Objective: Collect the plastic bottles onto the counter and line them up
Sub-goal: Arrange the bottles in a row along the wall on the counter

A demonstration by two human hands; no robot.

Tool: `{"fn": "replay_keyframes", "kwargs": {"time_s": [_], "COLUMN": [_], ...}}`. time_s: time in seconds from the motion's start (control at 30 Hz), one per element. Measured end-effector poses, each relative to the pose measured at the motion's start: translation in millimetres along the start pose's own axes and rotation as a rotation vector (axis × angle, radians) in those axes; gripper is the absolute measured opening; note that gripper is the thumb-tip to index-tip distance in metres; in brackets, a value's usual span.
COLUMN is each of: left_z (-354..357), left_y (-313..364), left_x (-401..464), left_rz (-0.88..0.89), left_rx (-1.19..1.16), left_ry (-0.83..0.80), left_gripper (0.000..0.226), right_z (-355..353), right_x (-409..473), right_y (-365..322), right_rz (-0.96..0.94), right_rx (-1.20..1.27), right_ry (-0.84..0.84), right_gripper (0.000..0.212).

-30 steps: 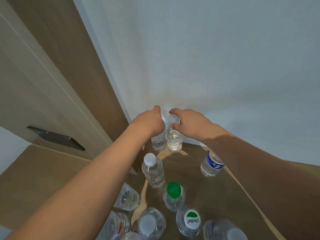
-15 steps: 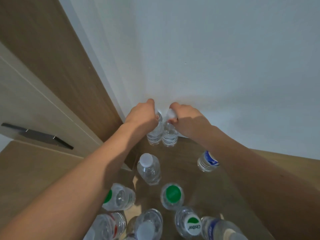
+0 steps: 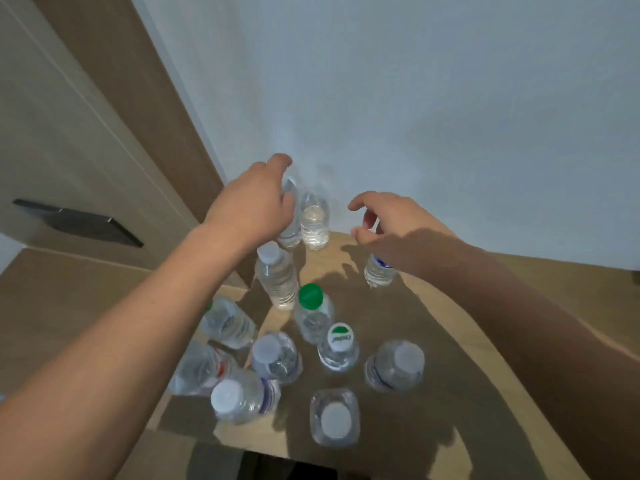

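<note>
Wooden counter (image 3: 433,341) by white wall | my left hand (image 3: 254,206) grips a clear bottle (image 3: 290,216) | right hand (image 3: 391,225) open, empty | white-green cap (image 3: 340,337) lettering unreadable

The light is soft and fairly dim, with a cool cast on the wall (image 3: 433,98). Dark shadows of both arms fall across the counter (image 3: 433,323), and a finger-shaped shadow lies just below the right hand (image 3: 388,220). The bottle (image 3: 314,221) beside the left hand (image 3: 256,206) catches a pale gleam. Bottles nearest the viewer, below both hands, look smeared and soft. Straight edges left of the left hand bow outward from wide-angle distortion.
</note>
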State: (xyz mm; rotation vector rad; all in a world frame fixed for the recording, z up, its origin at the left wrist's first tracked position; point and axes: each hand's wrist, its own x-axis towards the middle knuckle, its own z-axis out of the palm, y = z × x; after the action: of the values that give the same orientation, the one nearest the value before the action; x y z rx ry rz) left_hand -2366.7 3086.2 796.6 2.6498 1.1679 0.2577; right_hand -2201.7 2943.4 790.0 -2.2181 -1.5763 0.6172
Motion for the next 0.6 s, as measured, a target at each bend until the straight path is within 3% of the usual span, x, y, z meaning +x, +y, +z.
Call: {"fn": "replay_keyframes", "kwargs": {"time_s": [0.23, 0.6], "left_z": [-18, -3], "left_y": [63, 54], "left_x": [-129, -231], "left_rz": [-0.030, -0.163], "left_rx": [-0.128, -0.125], "left_ry": [0.134, 0.040], "left_gripper": [0.036, 0.027], "right_z": [12, 49], "right_x": [-102, -167], "right_y": [13, 30], "right_rz": [-0.103, -0.060], "right_rx": [0.090, 0.056], "right_ry": [-0.002, 0.014], "right_gripper": [0.034, 0.049]}}
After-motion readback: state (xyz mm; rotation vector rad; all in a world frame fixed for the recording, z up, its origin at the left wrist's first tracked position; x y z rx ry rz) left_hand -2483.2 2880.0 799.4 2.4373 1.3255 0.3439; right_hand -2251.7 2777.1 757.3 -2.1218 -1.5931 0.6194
